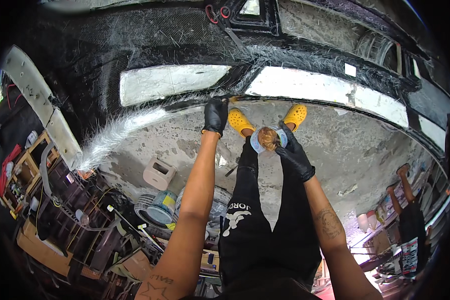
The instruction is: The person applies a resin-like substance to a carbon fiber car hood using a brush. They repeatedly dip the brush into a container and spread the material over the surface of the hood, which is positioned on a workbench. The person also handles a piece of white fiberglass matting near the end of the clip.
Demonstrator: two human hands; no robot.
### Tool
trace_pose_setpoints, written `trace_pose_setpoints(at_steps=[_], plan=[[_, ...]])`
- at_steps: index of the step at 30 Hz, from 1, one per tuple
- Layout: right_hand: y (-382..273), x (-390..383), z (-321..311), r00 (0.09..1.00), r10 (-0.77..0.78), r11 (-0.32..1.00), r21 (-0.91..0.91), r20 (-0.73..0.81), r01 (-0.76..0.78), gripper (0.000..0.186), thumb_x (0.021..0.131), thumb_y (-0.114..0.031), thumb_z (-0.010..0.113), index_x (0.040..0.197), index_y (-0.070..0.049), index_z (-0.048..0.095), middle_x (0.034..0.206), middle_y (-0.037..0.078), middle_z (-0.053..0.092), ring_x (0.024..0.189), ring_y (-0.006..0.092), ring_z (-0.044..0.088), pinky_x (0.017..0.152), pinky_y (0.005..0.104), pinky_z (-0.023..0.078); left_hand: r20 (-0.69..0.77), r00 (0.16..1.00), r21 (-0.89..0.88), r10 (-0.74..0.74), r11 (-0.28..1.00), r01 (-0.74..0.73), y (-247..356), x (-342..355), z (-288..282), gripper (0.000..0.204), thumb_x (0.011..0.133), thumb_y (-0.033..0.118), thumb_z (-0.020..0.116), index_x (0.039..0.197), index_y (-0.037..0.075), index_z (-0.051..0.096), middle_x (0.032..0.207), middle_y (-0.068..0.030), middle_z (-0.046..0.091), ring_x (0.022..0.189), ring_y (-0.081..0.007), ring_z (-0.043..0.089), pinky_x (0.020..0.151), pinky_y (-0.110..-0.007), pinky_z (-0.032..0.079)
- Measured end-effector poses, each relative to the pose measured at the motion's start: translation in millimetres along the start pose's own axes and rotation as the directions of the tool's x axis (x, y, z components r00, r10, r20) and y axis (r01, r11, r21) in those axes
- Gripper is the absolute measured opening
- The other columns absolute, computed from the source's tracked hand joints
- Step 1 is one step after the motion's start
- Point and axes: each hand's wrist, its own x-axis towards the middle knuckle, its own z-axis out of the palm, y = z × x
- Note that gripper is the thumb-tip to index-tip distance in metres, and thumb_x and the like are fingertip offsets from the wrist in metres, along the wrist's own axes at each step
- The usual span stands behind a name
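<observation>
My left hand, in a black glove, is closed around a paintbrush at the near edge of a large black panel. The brush's tip meets the dark edge strip, and most of its handle is hidden in my fingers. Loose white glass fibres fringe that edge to the left. My right hand, gloved in black too, grips a tub by its side. Brown liquid shows inside the tub, which is held over the floor in front of my legs.
Red-handled scissors lie on the panel. A beige stool and several buckets stand on the concrete floor at left. A curved pale piece rises at far left. Another person is at the right.
</observation>
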Motion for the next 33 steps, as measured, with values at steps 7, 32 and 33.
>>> trace_pose_setpoints(at_steps=[7,32,33], plan=[[-0.4,6.1,10.7,0.996,0.075,0.981,0.177,0.043,-0.081,0.082,0.082,-0.013,0.076,0.150,-0.006,0.029,0.139,0.010,0.046,0.122,0.0176,0.049,0.100,0.0292,0.042,0.035,0.999,0.250,-0.019,0.968,0.010,5.7,10.1,-49.8,0.021,0.086,0.015,0.063,0.075,-0.002,0.066,0.070,-0.0231,0.062,0.063,-0.0382,0.060,0.060,-0.042,0.044],[7.6,-12.9,-41.6,0.998,-0.045,0.994,-0.099,0.035,0.048,0.080,0.081,-0.012,0.077,0.147,0.000,0.033,0.134,0.014,0.049,0.123,0.0202,0.049,0.104,0.0319,0.039,0.538,0.838,0.447,0.092,0.812,-0.376,15.6,38.6,-50.9,0.018,0.087,0.016,0.062,0.101,0.010,0.072,0.086,-0.0203,0.067,0.084,-0.0406,0.063,0.071,-0.047,0.050],[6.4,-13.0,-39.7,0.999,-0.035,0.998,-0.043,0.036,0.037,0.080,0.081,-0.011,0.076,0.147,0.000,0.032,0.135,0.013,0.048,0.124,0.0197,0.048,0.104,0.0317,0.039,0.515,0.853,0.442,0.087,0.826,-0.351,18.1,38.1,-56.6,0.017,0.087,0.017,0.062,0.098,0.010,0.072,0.084,-0.0207,0.067,0.082,-0.0407,0.063,0.070,-0.047,0.050]])
